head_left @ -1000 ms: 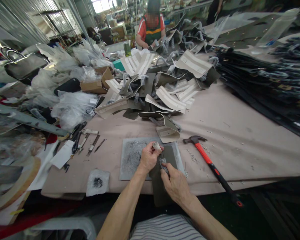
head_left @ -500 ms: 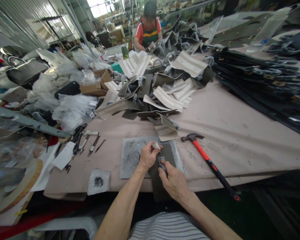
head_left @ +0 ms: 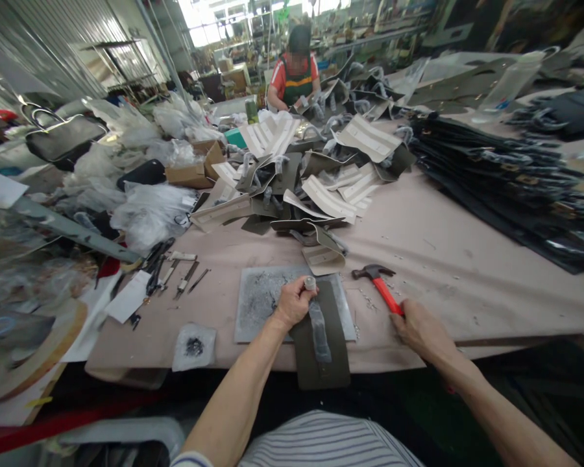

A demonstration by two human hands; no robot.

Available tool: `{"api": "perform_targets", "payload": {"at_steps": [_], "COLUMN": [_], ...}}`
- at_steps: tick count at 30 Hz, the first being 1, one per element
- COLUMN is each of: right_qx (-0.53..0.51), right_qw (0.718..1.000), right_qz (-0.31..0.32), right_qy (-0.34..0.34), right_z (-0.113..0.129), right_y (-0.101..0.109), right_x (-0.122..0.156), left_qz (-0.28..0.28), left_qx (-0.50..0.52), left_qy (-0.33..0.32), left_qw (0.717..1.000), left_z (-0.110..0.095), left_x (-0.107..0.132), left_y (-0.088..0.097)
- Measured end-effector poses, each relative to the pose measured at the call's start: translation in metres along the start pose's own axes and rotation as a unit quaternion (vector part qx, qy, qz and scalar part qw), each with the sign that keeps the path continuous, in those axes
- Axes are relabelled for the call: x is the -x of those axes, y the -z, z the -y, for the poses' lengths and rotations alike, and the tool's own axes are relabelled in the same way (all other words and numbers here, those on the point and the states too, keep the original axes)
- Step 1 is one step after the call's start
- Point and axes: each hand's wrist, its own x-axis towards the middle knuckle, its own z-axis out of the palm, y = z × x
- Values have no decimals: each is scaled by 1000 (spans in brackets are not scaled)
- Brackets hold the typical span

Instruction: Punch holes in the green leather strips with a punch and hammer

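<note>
Nr edge: dark-olive flat panel [head_left: 339, 340] w/ clear-plastic-wrapped strap [head_left: 320, 334] along its middle; near end overhangs edge of pinkish-beige cloth-covered table [head_left: 442, 259], far part on grey rectangular slab [head_left: 255, 305].
L hand [head_left: 292, 301] clenched round short pale cylindrical tool [head_left: 310, 283], top end up, just past strap's far end. Panel is R of & under this grip; tool's foot hidden, can't tell if it touches.
R hand [head_left: 421, 327] off panel, fingers curled round red-and-black handle of claw hammer [head_left: 385, 292], dark head pointing away, R of slab.
L of slab, nr table edge: pale square sheet [head_left: 194, 347] w/ small dark bits; slim hand tools [head_left: 187, 279] farther back.
Room: strip of cloth btwn slab & hammer, w/ small metal bits; wider stretch btwn hammer & black layered stack [head_left: 506, 188], far R.
Beyond slab: heap of olive-and-cream panels [head_left: 321, 194], nearest piece close to slab's far edge. Far side: co-worker [head_left: 294, 81], red top, dk apron.
</note>
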Motion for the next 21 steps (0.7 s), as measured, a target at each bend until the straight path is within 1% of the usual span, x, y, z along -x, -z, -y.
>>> {"api": "perform_targets", "payload": {"at_steps": [1, 2, 3, 4, 5, 6, 7, 8, 9, 10, 11, 12, 13, 14, 15, 17, 18, 19, 20, 21], "right_qx": [-74, -147, -215, -272, -317, -350, -375, -381, -361, -323, -270, -209, -145, -85, -33, 32, 36, 20, -10, -52], "right_qw": [996, 983, 963, 942, 925, 913, 908, 914, 929, 944, 953, 957, 959, 962, 964, 962, 959, 954, 948, 939], "right_qz": [53, 104, 150, 182, 197, 192, 173, 135, 82, 18, -44, -91, -112, -109, -86, -44, -51, -79, -127, -189], "right_qy": [-25, -44, -59, -70, -76, -78, -70, -42, 6, 66, 126, 178, 214, 236, 250, 266, 277, 288, 292, 282], "right_z": [3, 8, 16, 25, 36, 47, 59, 71, 81, 91, 99, 105, 109, 112, 114, 119, 123, 127, 133, 137], "right_y": [3, 6, 9, 14, 19, 25, 31, 37, 41, 45, 47, 48, 48, 49, 51, 63, 73, 84, 95, 104], "right_x": [2, 6, 11, 17, 23, 30, 37, 43, 48, 52, 54, 55, 54, 53, 50, 48, 48, 50, 53, 56], "left_qz": [1, 0, 0, 0, 1, 2, 4, 5, 6, 7, 8, 9, 9, 9, 8, 5, 6, 9, 13, 16], "left_qx": [0, 1, 2, 4, 3, 1, -2, -6, -9, -11, -12, -12, -13, -17, -23, -32, -33, -32, -29, -25], "left_qy": [-3, -7, -11, -15, -19, -21, -24, -25, -26, -26, -27, -29, -30, -29, -28, -24, -24, -27, -31, -35], "left_qw": [1000, 1000, 1000, 1000, 1000, 1000, 1000, 1000, 1000, 1000, 1000, 999, 999, 999, 999, 999, 999, 999, 999, 999], "left_z": [1, 2, 3, 3, 4, 5, 5, 5, 6, 6, 6, 6, 7, 7, 7, 9, 9, 10, 10, 11], "left_x": [1, 1, 2, 2, 3, 3, 4, 4, 4, 4, 5, 5, 5, 5, 6, 6, 6, 6, 6, 6], "left_y": [0, -1, -1, -1, -1, -1, -1, -1, -1, -1, -1, -1, -1, -1, -2, -2, -2, -2, -2, -2]}}
